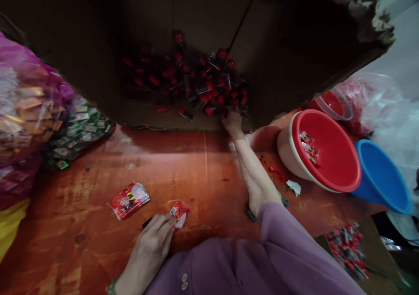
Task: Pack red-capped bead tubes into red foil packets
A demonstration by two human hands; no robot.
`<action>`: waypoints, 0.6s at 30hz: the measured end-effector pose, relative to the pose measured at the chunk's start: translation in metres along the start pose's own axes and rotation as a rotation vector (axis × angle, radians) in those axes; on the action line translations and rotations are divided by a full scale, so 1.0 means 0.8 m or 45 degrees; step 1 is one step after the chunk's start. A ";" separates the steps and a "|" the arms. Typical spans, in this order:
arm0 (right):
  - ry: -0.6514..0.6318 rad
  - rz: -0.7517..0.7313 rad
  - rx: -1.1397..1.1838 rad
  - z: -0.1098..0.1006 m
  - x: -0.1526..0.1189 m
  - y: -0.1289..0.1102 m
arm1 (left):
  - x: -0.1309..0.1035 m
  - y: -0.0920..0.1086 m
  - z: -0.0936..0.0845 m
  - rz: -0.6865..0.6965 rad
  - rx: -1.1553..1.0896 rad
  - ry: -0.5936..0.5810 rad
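Observation:
My left hand (153, 238) is low on the wooden table, fingers drawn together at the edge of a small red printed card (179, 212) with a barcode. A bit of something black (146, 223) pokes out beside those fingers; what it is I cannot make out. My right hand (233, 121) reaches over the lower lip of a large cardboard box (281, 68), in among small clear containers with red caps (209, 85). Its fingertips are lost in shadow and among the containers. A stack of red printed cards (128, 200) lies to the left of my left hand.
Bags of small orange packets (29, 111) and green packets (81, 127) stand at left. At right are a red basin (340, 151) holding some small packets, a blue basin (382, 177) and clear plastic bags (393, 107). More red-capped pieces (348, 249) lie lower right.

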State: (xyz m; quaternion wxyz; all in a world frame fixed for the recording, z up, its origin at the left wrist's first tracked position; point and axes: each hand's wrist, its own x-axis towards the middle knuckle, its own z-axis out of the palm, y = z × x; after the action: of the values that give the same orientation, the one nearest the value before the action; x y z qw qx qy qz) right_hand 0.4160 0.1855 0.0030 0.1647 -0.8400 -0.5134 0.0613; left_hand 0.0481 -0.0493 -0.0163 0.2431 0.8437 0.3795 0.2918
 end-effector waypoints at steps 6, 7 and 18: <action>-0.018 -0.143 -0.237 0.010 0.004 -0.003 | -0.009 0.006 -0.006 0.030 0.048 -0.133; -0.037 -0.169 -0.258 0.009 0.004 -0.005 | -0.009 0.006 -0.006 0.032 0.059 -0.145; -0.345 -0.415 -0.231 0.000 -0.095 -0.039 | -0.003 0.006 -0.010 -0.048 0.021 -0.102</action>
State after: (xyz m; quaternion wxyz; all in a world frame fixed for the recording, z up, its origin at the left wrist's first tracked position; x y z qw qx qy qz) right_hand 0.3542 0.1313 0.0087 0.0256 -0.7414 -0.6631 0.0999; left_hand 0.0439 -0.0529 -0.0086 0.2563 0.8494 0.3876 0.2500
